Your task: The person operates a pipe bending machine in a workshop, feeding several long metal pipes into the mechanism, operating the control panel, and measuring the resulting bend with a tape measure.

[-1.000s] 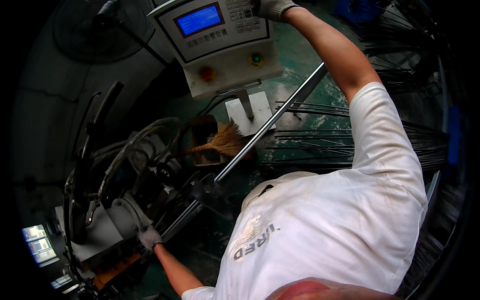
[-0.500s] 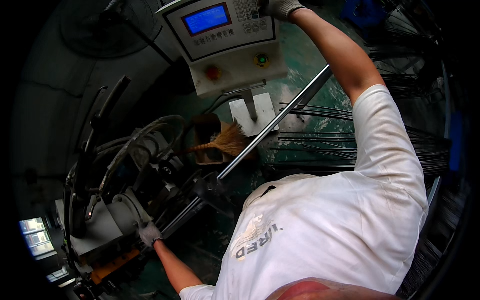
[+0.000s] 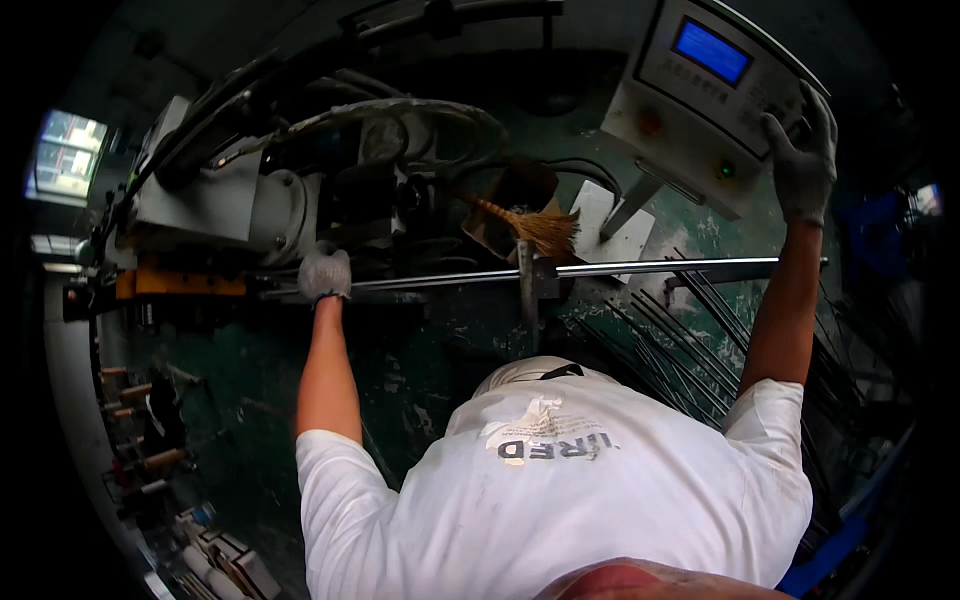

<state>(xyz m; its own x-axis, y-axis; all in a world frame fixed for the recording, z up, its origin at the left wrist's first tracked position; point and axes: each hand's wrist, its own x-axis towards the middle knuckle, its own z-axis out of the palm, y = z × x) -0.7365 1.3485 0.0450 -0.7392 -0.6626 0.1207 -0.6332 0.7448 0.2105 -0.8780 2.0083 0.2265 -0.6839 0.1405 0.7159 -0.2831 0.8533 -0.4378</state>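
My left hand (image 3: 325, 272), in a pale work glove, is curled at the left part of a long shiny metal bar (image 3: 640, 267), close by the machine's orange-yellow block (image 3: 190, 283). What its fingers close on is hidden. At the right, my gloved right hand (image 3: 805, 170) reaches up to the right side of a control panel (image 3: 720, 90) with a lit blue screen. Its thumb and fingers are spread over the lower right of the panel face and its edge. A bracket (image 3: 527, 290) stands at the bar's middle.
A grey machine body (image 3: 215, 205) with looping hoses (image 3: 400, 108) lies at the back left. Behind the bar, a straw broom (image 3: 540, 228) leans by a box. Several dark thin rods (image 3: 680, 350) lie right of my body. Wooden-handled tools (image 3: 160, 458) are at the left.
The whole view has turned, so the bar now runs nearly level and the panel sits farther right. My right hand remains at the panel, its fingers now in sight. My left hand stays by the bar.
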